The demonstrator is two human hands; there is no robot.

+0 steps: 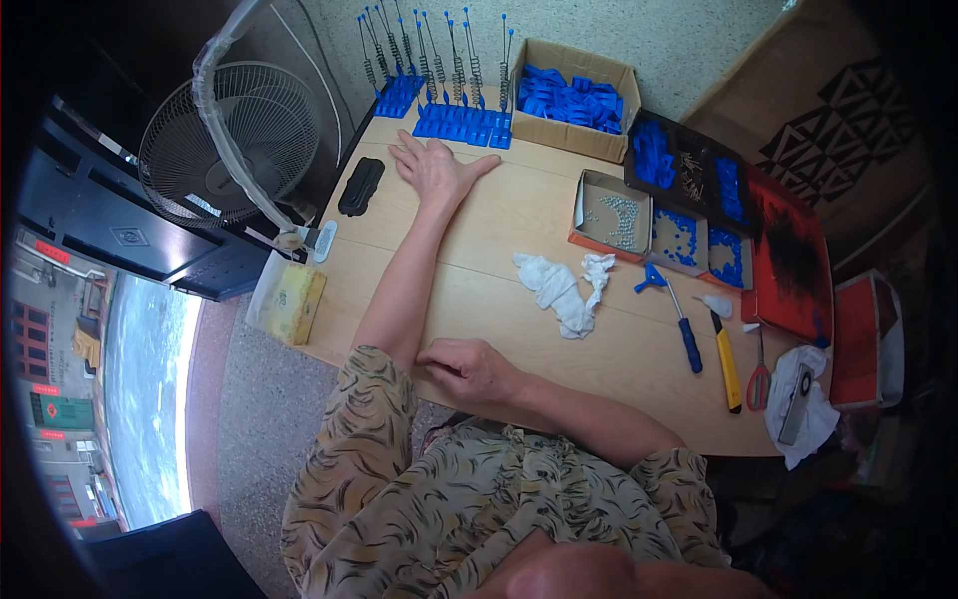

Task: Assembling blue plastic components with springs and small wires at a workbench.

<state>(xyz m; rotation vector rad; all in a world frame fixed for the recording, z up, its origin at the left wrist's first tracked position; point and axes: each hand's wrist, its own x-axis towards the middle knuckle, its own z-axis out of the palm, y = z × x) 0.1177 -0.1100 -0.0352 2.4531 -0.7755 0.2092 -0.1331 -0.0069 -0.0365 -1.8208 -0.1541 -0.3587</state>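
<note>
My left hand (437, 172) lies palm down toward the back of the table, fingers spread and thumb out to the right, holding nothing. Just beyond its fingertips stands a row of blue plastic pieces (461, 126) with upright dark springs on blue-tipped rods. A smaller group of the same blue pieces (400, 96) stands to its left. Beside my left wrist is a black oblong case (361, 187). My right hand (473, 370) rests at the table's near edge, close to my left forearm, its fingers curled closed; I see nothing in it.
A cardboard box (574, 143) of blue parts stands at the back. Small trays (611, 240) hold metal and blue bits. On the right lie crumpled tissue (559, 292), a screwdriver (687, 334), a yellow utility knife (726, 369) and scissors (759, 384). A fan (232, 140) stands left.
</note>
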